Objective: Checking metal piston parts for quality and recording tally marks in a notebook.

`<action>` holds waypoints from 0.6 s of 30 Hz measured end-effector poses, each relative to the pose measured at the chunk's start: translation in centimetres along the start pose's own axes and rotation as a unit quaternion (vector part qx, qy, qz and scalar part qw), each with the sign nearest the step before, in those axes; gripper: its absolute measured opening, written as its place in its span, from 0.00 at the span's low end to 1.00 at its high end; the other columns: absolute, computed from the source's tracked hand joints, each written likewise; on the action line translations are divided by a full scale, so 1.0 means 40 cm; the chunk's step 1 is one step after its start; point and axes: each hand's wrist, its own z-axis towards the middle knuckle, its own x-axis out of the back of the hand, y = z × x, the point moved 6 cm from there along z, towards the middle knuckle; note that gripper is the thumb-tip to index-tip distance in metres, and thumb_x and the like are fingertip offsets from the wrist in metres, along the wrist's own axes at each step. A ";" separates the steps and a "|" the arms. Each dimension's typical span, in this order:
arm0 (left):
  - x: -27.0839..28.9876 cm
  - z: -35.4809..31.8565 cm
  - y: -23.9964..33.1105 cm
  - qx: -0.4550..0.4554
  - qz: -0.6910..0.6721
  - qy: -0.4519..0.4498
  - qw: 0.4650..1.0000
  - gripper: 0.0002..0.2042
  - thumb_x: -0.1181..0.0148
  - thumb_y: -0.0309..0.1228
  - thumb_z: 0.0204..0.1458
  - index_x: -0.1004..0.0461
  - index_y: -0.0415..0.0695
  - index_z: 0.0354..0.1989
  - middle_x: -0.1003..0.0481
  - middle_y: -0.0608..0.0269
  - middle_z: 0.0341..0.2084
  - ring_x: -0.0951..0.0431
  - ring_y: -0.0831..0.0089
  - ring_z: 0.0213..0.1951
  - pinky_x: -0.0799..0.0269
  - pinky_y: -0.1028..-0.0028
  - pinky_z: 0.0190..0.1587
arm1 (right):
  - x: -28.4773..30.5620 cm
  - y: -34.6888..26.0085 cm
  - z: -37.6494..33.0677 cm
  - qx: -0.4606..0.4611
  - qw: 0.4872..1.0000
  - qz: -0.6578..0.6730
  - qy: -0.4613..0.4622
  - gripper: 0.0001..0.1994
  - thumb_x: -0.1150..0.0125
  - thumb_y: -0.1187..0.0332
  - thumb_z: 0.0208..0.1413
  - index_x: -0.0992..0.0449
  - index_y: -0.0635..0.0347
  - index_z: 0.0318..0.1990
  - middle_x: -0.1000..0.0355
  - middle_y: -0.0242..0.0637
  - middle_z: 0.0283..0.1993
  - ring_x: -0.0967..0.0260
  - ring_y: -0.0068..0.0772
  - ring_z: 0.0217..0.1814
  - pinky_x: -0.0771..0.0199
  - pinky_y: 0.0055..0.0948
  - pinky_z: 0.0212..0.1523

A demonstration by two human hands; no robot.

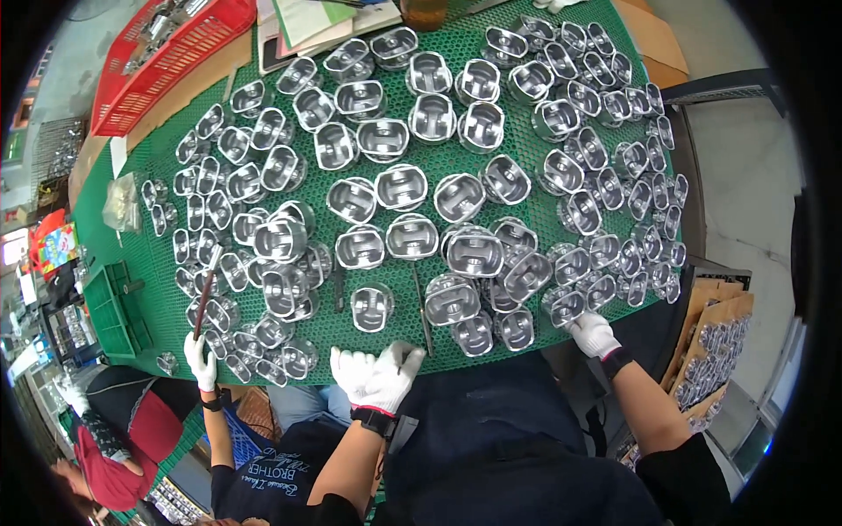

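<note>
Left hand, white-gloved and belonging to the wearer I follow from afar, lies at the near edge of the table with its fingers curled inward; whether they enclose anything, I cannot tell. Right hand, likewise gloved, has its fingertips against a metal piston at the same edge; I cannot tell how firmly it grasps. A lone piston stands just beyond the left hand, and a slender dark rod lies to its right. Outward, the surface is green and perforated, crowded with rows and clusters of similar pistons. On the left I note a co-worker's gloved hand holding a long brown rod, a green tray and a clear bag. Papers and a red crate occupy the far side. To the right, a rack of metal parts stands on grey floor.
</note>
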 end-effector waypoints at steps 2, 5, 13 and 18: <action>0.014 -0.001 0.022 -0.016 -0.006 -0.025 1.000 0.13 0.42 0.54 0.46 0.21 0.61 0.23 0.29 0.62 0.11 0.27 0.67 0.24 0.40 0.53 0.50 | -0.004 0.007 0.000 0.012 1.000 -0.003 0.002 0.16 0.48 0.56 0.57 0.25 0.57 0.43 0.27 0.49 0.43 0.31 0.52 0.49 0.32 0.45 0.49; -0.201 -0.109 -0.008 0.044 -0.315 -0.317 0.894 0.18 0.42 0.50 0.50 0.22 0.48 0.37 0.23 0.56 0.24 0.23 0.59 0.35 0.33 0.68 0.46 | 0.005 -0.007 0.003 0.025 1.000 0.009 0.007 0.16 0.48 0.56 0.57 0.25 0.58 0.43 0.27 0.50 0.43 0.31 0.53 0.48 0.32 0.45 0.49; -0.236 -0.120 0.003 -0.025 -0.330 -0.351 0.876 0.23 0.42 0.47 0.52 0.26 0.40 0.46 0.25 0.45 0.43 0.26 0.53 0.47 0.31 0.63 0.51 | 0.000 0.003 0.010 0.038 0.999 0.000 -0.002 0.16 0.50 0.56 0.57 0.25 0.57 0.45 0.27 0.50 0.44 0.31 0.53 0.48 0.32 0.46 0.48; -0.271 -0.188 0.003 -0.021 -0.328 -0.360 0.873 0.22 0.40 0.46 0.50 0.26 0.40 0.45 0.25 0.45 0.42 0.26 0.52 0.47 0.31 0.62 0.50 | 0.025 -0.014 -0.002 0.036 0.999 -0.011 -0.010 0.16 0.50 0.55 0.57 0.25 0.55 0.44 0.27 0.51 0.42 0.30 0.54 0.46 0.31 0.47 0.47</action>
